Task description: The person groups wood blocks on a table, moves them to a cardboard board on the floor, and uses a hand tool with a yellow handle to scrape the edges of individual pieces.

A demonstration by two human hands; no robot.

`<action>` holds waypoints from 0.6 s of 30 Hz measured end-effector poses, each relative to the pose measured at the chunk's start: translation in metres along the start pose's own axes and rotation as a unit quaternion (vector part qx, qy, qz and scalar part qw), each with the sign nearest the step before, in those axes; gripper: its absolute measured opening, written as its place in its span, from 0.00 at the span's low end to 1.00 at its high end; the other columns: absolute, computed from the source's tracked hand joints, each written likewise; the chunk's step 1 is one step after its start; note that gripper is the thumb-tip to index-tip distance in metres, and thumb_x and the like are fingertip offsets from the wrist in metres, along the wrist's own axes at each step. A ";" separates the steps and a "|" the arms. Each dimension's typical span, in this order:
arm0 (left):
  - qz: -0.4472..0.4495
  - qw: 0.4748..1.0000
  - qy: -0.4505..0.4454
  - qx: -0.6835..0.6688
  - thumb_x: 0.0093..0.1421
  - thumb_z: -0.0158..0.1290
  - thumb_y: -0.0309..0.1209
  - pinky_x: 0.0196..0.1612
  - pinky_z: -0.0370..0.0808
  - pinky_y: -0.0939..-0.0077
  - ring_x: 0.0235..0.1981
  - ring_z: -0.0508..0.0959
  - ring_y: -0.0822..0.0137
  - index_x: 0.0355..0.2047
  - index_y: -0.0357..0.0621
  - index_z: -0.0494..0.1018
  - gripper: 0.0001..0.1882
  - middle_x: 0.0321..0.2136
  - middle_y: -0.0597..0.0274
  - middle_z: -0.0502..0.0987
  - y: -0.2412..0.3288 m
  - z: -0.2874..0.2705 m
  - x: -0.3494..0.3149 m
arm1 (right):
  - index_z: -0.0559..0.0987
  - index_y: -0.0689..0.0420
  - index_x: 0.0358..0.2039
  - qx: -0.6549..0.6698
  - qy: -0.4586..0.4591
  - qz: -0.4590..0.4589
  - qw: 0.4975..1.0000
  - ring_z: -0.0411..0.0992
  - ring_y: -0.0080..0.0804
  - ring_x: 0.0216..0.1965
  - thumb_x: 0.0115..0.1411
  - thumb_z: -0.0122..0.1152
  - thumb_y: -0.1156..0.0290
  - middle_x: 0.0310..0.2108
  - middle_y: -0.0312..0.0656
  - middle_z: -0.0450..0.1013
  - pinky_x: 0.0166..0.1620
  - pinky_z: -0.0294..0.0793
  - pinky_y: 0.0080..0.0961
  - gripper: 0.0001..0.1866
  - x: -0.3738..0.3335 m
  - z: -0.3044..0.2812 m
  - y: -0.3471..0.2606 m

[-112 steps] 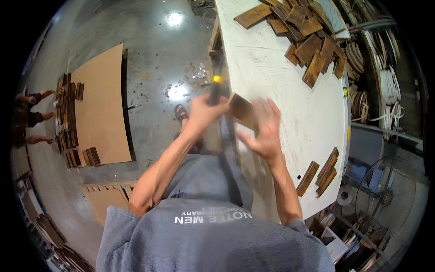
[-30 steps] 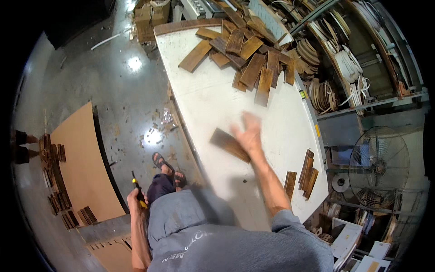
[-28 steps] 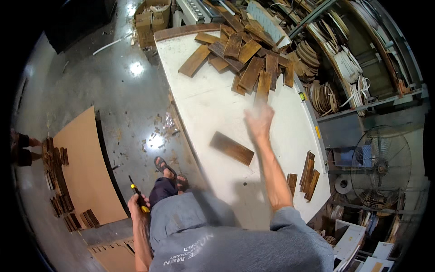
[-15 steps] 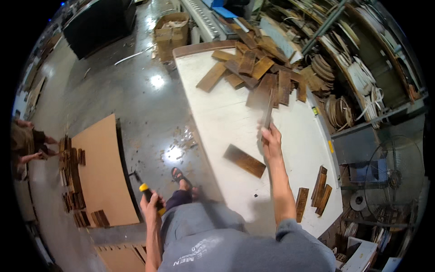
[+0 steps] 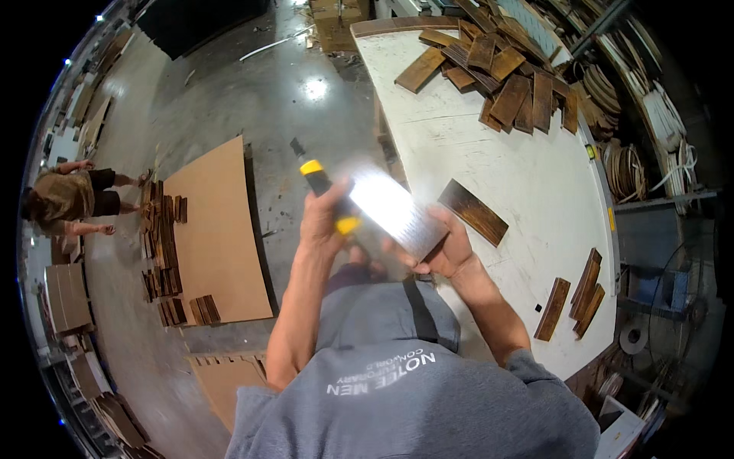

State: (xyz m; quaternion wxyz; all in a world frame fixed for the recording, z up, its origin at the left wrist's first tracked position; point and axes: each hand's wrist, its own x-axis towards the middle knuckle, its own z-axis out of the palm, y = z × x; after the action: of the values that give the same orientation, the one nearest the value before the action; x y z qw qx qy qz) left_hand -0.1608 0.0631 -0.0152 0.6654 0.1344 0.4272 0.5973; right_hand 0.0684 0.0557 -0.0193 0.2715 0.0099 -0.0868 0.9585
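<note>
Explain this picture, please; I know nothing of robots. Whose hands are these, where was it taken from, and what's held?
There is no machine here: a person in grey works bare-handed. A wide camera worn on the head looks down, so straight edges bend. The left fingers grip a black-and-yellow tool. The right fingers hold a flat board whose face glares brightly. On the white table lie a jumbled heap of brown boards, a single brown board and a few narrower pieces.

held plank (image 5: 396,214): glossy wood | tool handle (image 5: 316,178): plastic | shirt (image 5: 428,405): matt cloth
</note>
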 end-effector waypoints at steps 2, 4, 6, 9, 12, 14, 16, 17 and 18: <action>-0.002 0.999 0.044 0.003 0.57 0.65 0.29 0.31 0.75 0.76 0.30 0.77 0.70 0.44 0.41 0.74 0.17 0.37 0.61 0.76 -0.009 -0.010 -0.002 | 0.66 0.65 0.63 -0.106 0.105 0.016 0.989 0.80 0.47 0.39 0.70 0.27 0.36 0.45 0.56 0.77 0.28 0.76 0.31 0.43 -0.003 0.012 -0.009; -0.008 0.997 0.065 -0.049 0.58 0.64 0.26 0.31 0.75 0.76 0.32 0.78 0.69 0.43 0.39 0.73 0.15 0.34 0.60 0.78 -0.015 -0.013 -0.007 | 0.63 0.60 0.67 -0.181 0.223 0.003 0.958 0.77 0.42 0.26 0.68 0.30 0.32 0.46 0.66 0.75 0.23 0.75 0.25 0.45 0.001 0.019 -0.007; -0.011 0.994 0.085 -0.067 0.59 0.64 0.26 0.31 0.75 0.76 0.32 0.78 0.69 0.43 0.38 0.73 0.14 0.34 0.61 0.78 -0.020 -0.013 -0.014 | 0.63 0.62 0.66 -0.196 0.170 -0.002 0.966 0.79 0.46 0.34 0.69 0.27 0.32 0.47 0.62 0.75 0.27 0.75 0.28 0.45 -0.002 0.019 -0.012; 0.004 0.994 0.081 -0.067 0.60 0.63 0.26 0.31 0.75 0.76 0.33 0.78 0.69 0.43 0.38 0.74 0.13 0.35 0.60 0.79 -0.018 -0.014 -0.018 | 0.62 0.63 0.67 -0.134 0.131 -0.012 0.982 0.79 0.48 0.38 0.69 0.27 0.33 0.48 0.62 0.74 0.29 0.75 0.29 0.46 -0.003 0.012 -0.005; 0.024 0.995 0.076 -0.068 0.60 0.63 0.26 0.31 0.75 0.76 0.33 0.79 0.69 0.43 0.38 0.74 0.13 0.36 0.60 0.80 -0.019 -0.017 -0.018 | 0.61 0.64 0.67 -0.095 0.150 -0.036 0.983 0.79 0.48 0.37 0.69 0.32 0.34 0.50 0.64 0.73 0.29 0.76 0.28 0.44 -0.005 0.018 -0.001; 0.036 0.995 0.072 -0.062 0.60 0.63 0.26 0.31 0.75 0.76 0.33 0.79 0.69 0.43 0.38 0.74 0.13 0.36 0.60 0.80 -0.017 -0.020 -0.015 | 0.60 0.64 0.67 -0.120 0.155 -0.044 0.980 0.80 0.48 0.36 0.69 0.36 0.36 0.51 0.65 0.73 0.29 0.76 0.27 0.43 -0.006 0.019 -0.003; 0.042 0.995 0.072 -0.054 0.60 0.63 0.26 0.31 0.76 0.76 0.32 0.79 0.69 0.43 0.38 0.74 0.12 0.35 0.60 0.79 -0.019 -0.023 -0.016 | 0.60 0.63 0.67 -0.172 0.148 -0.034 0.973 0.80 0.48 0.36 0.69 0.40 0.37 0.51 0.65 0.73 0.30 0.76 0.25 0.43 -0.006 0.012 -0.005; 0.047 0.995 0.067 -0.055 0.60 0.63 0.26 0.32 0.76 0.76 0.32 0.79 0.69 0.43 0.38 0.74 0.12 0.35 0.61 0.79 -0.020 -0.023 -0.017 | 0.60 0.63 0.67 -0.176 0.145 -0.033 0.973 0.80 0.47 0.37 0.69 0.41 0.38 0.51 0.65 0.73 0.30 0.76 0.25 0.41 -0.009 0.011 -0.005; 0.052 0.995 0.063 -0.056 0.60 0.63 0.26 0.32 0.76 0.76 0.32 0.78 0.69 0.42 0.39 0.73 0.12 0.35 0.61 0.79 -0.021 -0.022 -0.019 | 0.60 0.62 0.68 -0.179 0.143 -0.031 0.973 0.80 0.47 0.37 0.70 0.41 0.39 0.52 0.65 0.73 0.30 0.76 0.24 0.40 -0.011 0.012 -0.005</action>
State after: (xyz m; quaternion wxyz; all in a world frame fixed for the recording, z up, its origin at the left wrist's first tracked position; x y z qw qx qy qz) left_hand -0.1611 0.0336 -0.0354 0.6114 0.0814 0.4267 0.6614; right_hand 0.0800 0.0525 -0.0070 0.3081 -0.1733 -0.2172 0.9099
